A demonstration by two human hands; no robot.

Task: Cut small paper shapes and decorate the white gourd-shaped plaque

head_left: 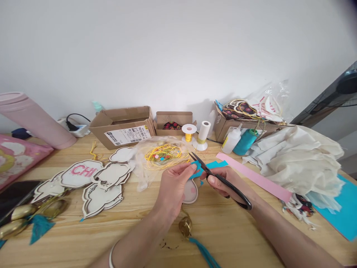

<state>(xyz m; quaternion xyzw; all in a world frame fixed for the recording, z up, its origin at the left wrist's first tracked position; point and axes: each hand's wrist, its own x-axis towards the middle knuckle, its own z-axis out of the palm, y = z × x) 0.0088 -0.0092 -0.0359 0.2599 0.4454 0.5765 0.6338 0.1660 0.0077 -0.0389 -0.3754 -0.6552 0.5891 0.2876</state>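
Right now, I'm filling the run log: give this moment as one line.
left hand: holds blue paper piece | right hand: holds black scissors, blades open at paper | wooden table

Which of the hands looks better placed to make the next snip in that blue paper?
The right hand, probably: it holds the scissors, blades open at the blue paper. The left hand is pinching the paper steady.
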